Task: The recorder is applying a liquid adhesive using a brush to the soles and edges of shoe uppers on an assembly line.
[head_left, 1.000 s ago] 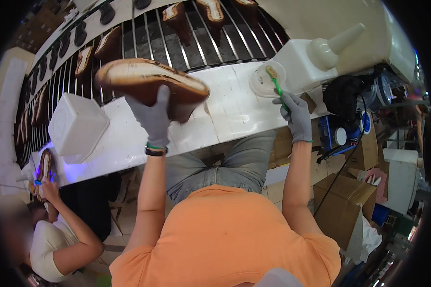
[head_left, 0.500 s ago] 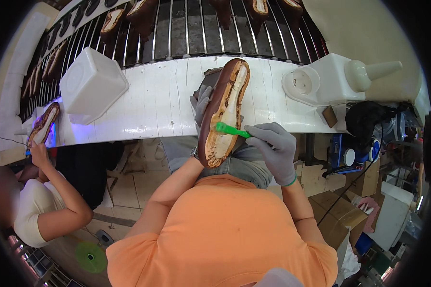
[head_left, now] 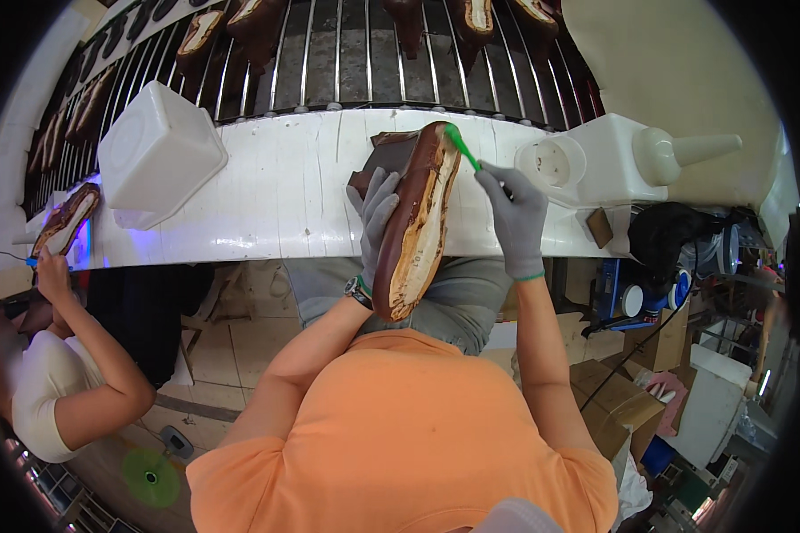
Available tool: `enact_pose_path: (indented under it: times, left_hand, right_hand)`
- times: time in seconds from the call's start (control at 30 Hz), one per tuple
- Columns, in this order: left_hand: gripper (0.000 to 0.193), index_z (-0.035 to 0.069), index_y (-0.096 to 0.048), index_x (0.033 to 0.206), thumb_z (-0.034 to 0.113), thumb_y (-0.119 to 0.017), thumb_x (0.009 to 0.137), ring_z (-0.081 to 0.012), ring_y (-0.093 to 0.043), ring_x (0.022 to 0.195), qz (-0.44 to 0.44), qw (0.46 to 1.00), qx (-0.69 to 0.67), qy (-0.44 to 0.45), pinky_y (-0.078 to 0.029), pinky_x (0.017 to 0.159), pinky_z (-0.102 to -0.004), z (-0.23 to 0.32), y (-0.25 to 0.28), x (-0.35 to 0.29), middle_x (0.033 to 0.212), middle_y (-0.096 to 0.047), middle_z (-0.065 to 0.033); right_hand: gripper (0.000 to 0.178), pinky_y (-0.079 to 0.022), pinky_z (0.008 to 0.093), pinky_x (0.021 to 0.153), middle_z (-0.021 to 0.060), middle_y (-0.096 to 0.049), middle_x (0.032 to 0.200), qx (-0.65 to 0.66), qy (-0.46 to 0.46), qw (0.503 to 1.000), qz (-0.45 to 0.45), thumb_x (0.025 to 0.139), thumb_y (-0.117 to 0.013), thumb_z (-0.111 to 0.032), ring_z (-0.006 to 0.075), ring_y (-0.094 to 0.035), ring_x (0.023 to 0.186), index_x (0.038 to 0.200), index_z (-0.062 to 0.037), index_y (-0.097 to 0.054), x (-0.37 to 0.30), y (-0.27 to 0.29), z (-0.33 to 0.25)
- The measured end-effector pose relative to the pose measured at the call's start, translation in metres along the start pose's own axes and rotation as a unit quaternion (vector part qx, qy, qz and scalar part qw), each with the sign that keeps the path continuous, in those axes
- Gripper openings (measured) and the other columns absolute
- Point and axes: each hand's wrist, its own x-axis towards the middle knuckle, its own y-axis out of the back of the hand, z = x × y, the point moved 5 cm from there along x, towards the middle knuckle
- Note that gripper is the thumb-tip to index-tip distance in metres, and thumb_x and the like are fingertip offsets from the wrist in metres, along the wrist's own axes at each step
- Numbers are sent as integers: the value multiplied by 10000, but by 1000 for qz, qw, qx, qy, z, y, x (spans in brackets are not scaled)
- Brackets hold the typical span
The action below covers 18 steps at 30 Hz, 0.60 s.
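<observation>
A brown leather shoe upper stretched over a shoe last (head_left: 398, 235) is held sole side up, tilted above the table's near edge. Its underside shows a pale middle strip between folded-in leather margins. My left hand (head_left: 378, 213), in a grey glove, grips it along its left side, the thumb hidden beneath or behind it. My right hand (head_left: 516, 213), gloved too, is closed on the handle of a small green brush (head_left: 465, 147). The brush's head rests against the far end of the shoe upper, at its right edge. Dark brown leather pieces (head_left: 389, 153) lie behind my left hand.
Beyond the white table (head_left: 276, 191) runs a metal roller rack (head_left: 356, 62) with more lasted uppers. A white plastic container (head_left: 162, 151) stands left; a white jug (head_left: 609, 160) with a round opening lies right. At far left a co-worker's hand (head_left: 55, 277) holds another upper. Cardboard boxes (head_left: 609, 400) sit lower right.
The brush has moved from the near half of the underside up to its far end, my right hand going with it. The shoe upper has shifted slightly nearer and turned.
</observation>
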Motion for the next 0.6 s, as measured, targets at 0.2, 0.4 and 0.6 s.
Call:
enact_pose_path:
  times: [0.2,0.4,0.6]
  left_hand:
    - [551,126,-410,1332,143,-696,862,-315,-449,1329,40,996,58,-53,-162,1149,-536,5,-4,3,1409,-485,-127]
    - [611,147,-404,1322,120,-749,818,-314,-424,1368,58,994,67,-64,-78,1195,-571,6,-7,6,1429,-471,-118]
    - [642,137,-394,1341,118,-754,809,-279,-438,1358,34,997,55,-39,-58,1197,-554,10,-2,18,1427,-475,-113]
  right_hand:
    - [215,-421,242,582,55,-702,759,10,-16,1000,2,875,-720,-177,64,-527,624,994,1,-743,26,3,24]
    - [170,-363,198,575,-22,-654,735,52,-89,985,-136,891,-686,-112,22,-479,656,982,19,-748,-12,12,1]
    - [153,-430,225,593,66,-700,799,24,31,987,-156,798,-716,-1,74,-575,659,947,18,-742,-42,23,-51]
